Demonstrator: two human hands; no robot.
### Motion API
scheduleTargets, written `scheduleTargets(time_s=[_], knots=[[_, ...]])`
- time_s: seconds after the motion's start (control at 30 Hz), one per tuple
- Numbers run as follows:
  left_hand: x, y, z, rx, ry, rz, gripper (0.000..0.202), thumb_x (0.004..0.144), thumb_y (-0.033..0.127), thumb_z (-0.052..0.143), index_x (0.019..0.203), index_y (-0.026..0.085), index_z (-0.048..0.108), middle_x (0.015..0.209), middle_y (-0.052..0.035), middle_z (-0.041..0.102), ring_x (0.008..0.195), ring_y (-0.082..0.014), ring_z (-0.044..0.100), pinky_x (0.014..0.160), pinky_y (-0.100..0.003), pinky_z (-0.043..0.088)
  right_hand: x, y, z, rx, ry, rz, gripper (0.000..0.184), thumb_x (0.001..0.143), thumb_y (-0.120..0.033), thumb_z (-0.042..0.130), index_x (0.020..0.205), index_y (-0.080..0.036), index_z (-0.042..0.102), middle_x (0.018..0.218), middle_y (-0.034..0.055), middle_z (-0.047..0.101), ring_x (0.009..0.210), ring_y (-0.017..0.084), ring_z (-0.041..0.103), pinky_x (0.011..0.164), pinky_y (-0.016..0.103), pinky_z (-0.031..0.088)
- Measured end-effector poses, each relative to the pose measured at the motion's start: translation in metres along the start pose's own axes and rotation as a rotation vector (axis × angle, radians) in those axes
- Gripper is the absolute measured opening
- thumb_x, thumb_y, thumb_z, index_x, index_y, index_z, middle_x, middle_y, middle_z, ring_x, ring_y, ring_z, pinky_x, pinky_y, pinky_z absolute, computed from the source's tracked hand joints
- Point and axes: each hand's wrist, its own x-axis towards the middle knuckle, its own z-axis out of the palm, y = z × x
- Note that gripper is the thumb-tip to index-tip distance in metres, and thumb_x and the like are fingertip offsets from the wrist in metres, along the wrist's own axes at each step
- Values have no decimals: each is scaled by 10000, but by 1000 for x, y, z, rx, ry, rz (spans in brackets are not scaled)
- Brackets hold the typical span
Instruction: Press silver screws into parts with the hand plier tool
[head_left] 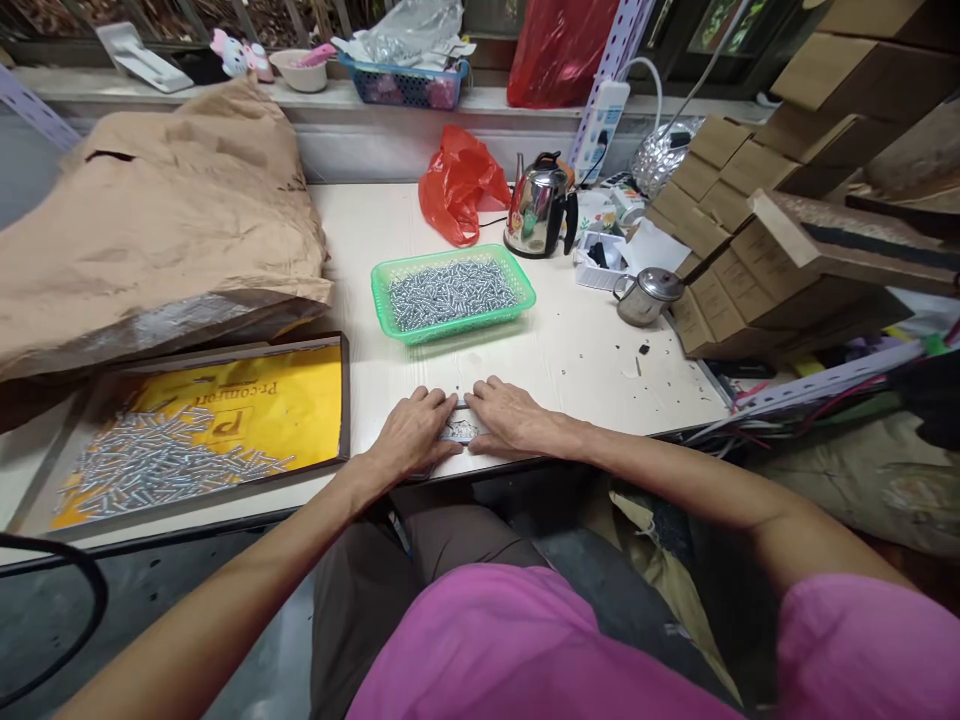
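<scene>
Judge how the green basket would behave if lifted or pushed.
The green basket would probably feel heavy for its size, given the many metal pieces covering its floor. Its thin, perforated walls may flex slightly when gripped. Being wide and low, it seems likelier to slide than tip, though the loose pieces could shift if it tilts.

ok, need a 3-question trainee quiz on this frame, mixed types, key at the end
1. True or false: the green basket holds many small metal pieces.
2. The left hand and right hand are both on:
A) the kettle
B) a small flat item
C) the red bag
3. What colour is the printed sheet lying in the tray at left?

Key: 1 true; 2 B; 3 yellow.
</scene>
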Motion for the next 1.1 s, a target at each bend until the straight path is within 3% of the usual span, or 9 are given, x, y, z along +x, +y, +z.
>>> scheduleTargets(time_s=[0.2,0.47,0.57,0.67,0.73,0.87,0.97,1.1], knots=[[-5,4,3,-58,13,-26,274,862,381,596,1052,191,650,954,-79,625,922,-242,523,723,-330,401,-9,-14,16,-13,69,-34,180,918,-272,561,988,-117,620,974,104,609,916,216,541,756,322,401],[-7,5,10,-63,48,-57,279,885,432,555,925,185,680,909,-78,647,943,-249,546,699,-330,420,-9,-14,40,40,131,-26,154,957,-234,483,958,-152,614,888,64,602,810,172,534,690,285,359],[-11,7,12,-57,86,-76,246,879,381,578,1005,189,668,944,-77,661,965,-255,563,739,-346,465,-12,-12,36,29,167,6,180,930,-291,542,1018,-151,615,927,74,599,864,186,529,736,286,375],[-24,17,22,-77,185,-120,350,862,303,612,1179,154,599,1168,-113,637,1109,-271,550,877,-379,491,-15,-4,25,50,167,-3,383,859,-459,621,1087,-152,609,971,83,592,908,208,520,772,296,391],[-35,28,33,-87,281,-143,376,871,230,590,1230,121,564,1326,-146,556,1254,-288,475,993,-396,454,-15,4,17,84,129,-53,419,877,-515,569,1080,-152,615,966,84,593,906,202,523,787,294,394],[-51,54,52,-133,412,-80,327,919,172,483,1233,121,561,1413,-133,493,1367,-289,369,1067,-409,414,-4,12,15,98,135,-78,288,973,-362,448,1056,-156,632,983,83,597,939,185,514,817,276,375],[-53,67,58,-194,438,-60,315,920,232,510,1217,145,569,1334,-116,570,1319,-284,441,1069,-434,417,14,10,22,17,134,-33,174,939,-261,515,995,-156,643,990,80,606,954,197,499,809,283,358],[-52,75,62,-230,445,-78,302,899,278,556,1166,140,586,1216,-117,638,1246,-283,517,1084,-468,394,36,5,22,-77,140,22,144,934,-245,522,963,-160,634,1000,83,619,959,210,493,799,306,346]])
